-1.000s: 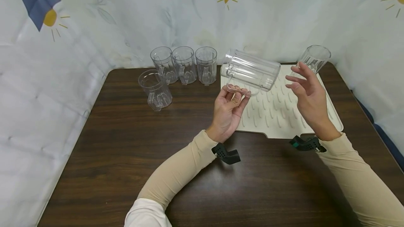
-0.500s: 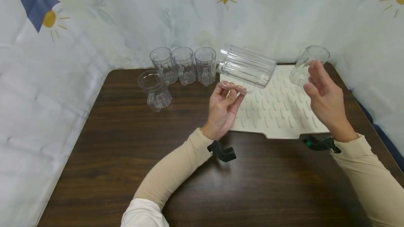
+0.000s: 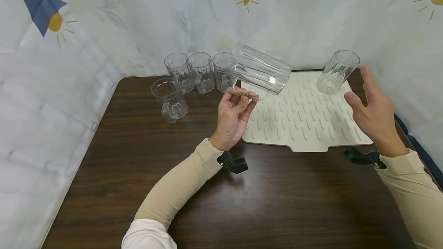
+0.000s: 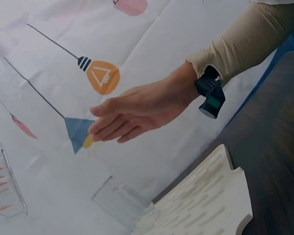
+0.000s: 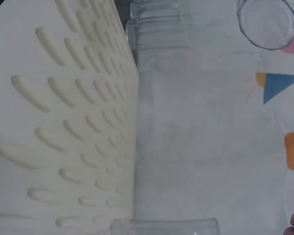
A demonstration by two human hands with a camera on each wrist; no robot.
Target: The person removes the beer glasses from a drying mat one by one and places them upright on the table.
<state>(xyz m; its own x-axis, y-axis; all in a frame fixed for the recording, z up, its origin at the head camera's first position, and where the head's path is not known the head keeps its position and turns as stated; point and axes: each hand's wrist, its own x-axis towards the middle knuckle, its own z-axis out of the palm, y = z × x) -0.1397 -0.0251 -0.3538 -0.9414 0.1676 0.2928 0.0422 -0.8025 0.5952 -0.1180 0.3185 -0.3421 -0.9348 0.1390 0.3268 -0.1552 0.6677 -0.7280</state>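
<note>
In the head view, my left hand (image 3: 231, 120) grips a clear ribbed mug (image 3: 263, 70) by its handle. The mug is raised and tipped on its side, its base toward the upper left and its mouth toward the lower right. To the right, my right hand (image 3: 375, 114) holds nothing, its fingers extended and thumb apart. Just left of it, a clear ribbed glass (image 3: 337, 73) stands on a cream drying mat (image 3: 304, 116) with raised ridges, no handle showing. The left wrist view also shows the right hand (image 4: 142, 105) above the glass (image 4: 120, 203).
Three clear mugs stand in a row at the table's back edge, among them the middle mug (image 3: 202, 73). One more mug (image 3: 170, 101) stands in front of them at the left. A patterned white cloth (image 3: 145, 22) hangs behind the dark wooden table (image 3: 138, 156).
My right hand has moved right, away from the glass on the mat, its fingers straighter. My left hand has carried the tilted mug left and slightly up.
</note>
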